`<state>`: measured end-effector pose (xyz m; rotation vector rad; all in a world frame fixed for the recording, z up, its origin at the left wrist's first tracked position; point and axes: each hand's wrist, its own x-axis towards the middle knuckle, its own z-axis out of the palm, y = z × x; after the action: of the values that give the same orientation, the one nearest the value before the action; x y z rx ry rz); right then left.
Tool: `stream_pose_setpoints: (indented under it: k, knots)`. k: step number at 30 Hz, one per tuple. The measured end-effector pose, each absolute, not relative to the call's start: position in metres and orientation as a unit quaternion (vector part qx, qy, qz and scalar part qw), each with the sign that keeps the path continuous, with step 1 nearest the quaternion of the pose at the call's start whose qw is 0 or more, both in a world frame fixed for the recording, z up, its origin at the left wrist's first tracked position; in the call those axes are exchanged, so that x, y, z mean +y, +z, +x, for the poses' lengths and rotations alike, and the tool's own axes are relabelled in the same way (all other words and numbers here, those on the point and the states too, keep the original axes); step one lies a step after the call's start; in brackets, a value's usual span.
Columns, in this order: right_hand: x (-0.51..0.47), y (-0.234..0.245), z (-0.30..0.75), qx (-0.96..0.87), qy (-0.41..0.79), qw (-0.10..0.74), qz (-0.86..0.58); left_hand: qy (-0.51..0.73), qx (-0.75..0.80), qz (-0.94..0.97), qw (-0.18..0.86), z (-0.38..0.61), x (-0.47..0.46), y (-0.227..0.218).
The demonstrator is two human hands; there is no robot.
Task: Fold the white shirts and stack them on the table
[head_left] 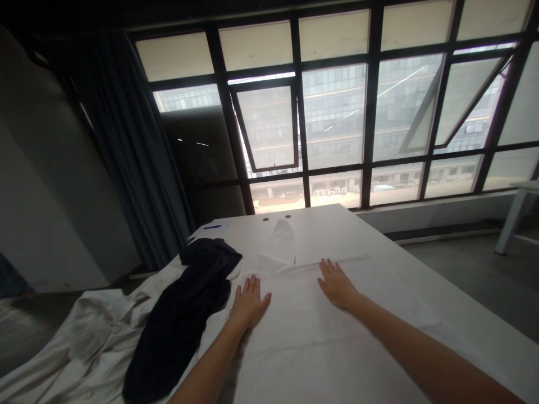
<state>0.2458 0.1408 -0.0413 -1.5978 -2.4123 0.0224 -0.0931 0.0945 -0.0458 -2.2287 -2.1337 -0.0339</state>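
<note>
A white cloth garment (303, 314) lies spread over the white table (320, 224), with faint creases across it. My left hand (250, 304) rests flat on its left edge, fingers apart. Farther right, my right hand (337, 284) presses palm down near the cloth's far edge, fingers also spread. Beyond both hands, a thin white piece of the cloth (280, 241) sticks out toward the window. I cannot make out what kind of garment it is.
Dark navy clothing (181, 320) lies heaped left of my left hand, over crumpled beige fabric (96, 325). A blue pen (212, 226) sits on paper at the table's far left corner. Windows and a dark curtain (130, 151) stand behind; another table (516, 213) is at right.
</note>
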Motion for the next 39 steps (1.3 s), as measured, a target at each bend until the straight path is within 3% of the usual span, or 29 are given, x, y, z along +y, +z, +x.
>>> stream_pose_setpoints:
  k: [4, 9, 13, 21, 24, 29, 34, 39]
  knots:
    - [0.112, -0.033, 0.150, -0.886, 0.113, 0.142, -0.427, -0.007, -0.694, -0.719, 0.027, -0.092, 0.094, -0.044]
    - [0.107, -0.040, 0.115, -0.889, 0.139, 0.129, -0.418, -0.004, -0.691, -0.722, 0.029, -0.095, 0.096, -0.046]
    - [0.126, -0.051, 0.168, -0.869, 0.120, 0.098, -0.470, -0.007, -0.690, -0.723, 0.023, -0.098, 0.097, -0.048]
    - [0.167, -0.068, 0.385, -0.732, 0.020, 0.042, -0.679, -0.015, -0.691, -0.723, 0.018, -0.097, 0.094, -0.043]
    - [0.162, -0.068, 0.435, -0.669, -0.063, 0.071, -0.737, -0.025, -0.695, -0.718, 0.031, -0.092, 0.089, -0.033]
    - [0.122, -0.062, 0.422, -0.682, -0.177, 0.128, -0.698, -0.036, -0.656, -0.753, 0.039, -0.059, 0.053, -0.018]
    - [0.046, -0.085, 0.362, -0.746, -0.078, 0.102, -0.653, -0.007, -0.641, -0.765, -0.054, -0.028, -0.017, -0.039]
    - [-0.007, -0.112, 0.354, -0.750, -0.035, 0.128, -0.648, 0.006, -0.659, -0.748, -0.076, -0.041, -0.052, -0.049]
